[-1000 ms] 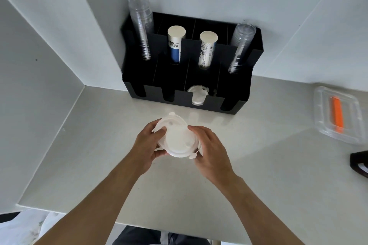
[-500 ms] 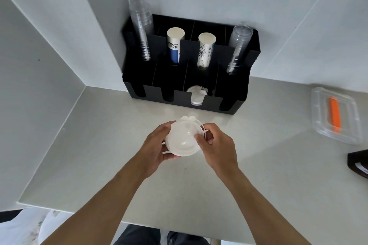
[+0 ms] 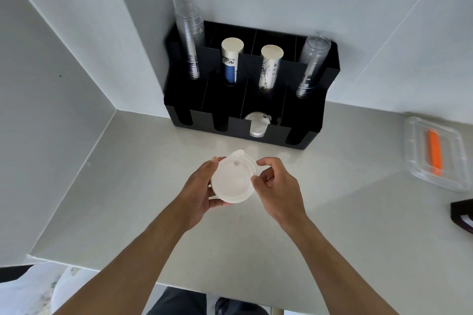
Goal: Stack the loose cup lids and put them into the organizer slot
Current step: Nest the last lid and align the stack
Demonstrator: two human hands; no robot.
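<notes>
Holding a stack of white lids (image 3: 233, 181) above the pale counter (image 3: 358, 212), the left hand (image 3: 201, 193) grips it by the rim, fingers curled beneath; the right hand (image 3: 275, 184) pinches the opposite edge between thumb and fingertips. Behind stands the black organizer (image 3: 311, 133), well apart from the stack, with more white lids (image 3: 256, 125) already in its third front slot. Clear cup stacks (image 3: 191, 41) and paper cup stacks (image 3: 231, 61) fill its rear compartments.
</notes>
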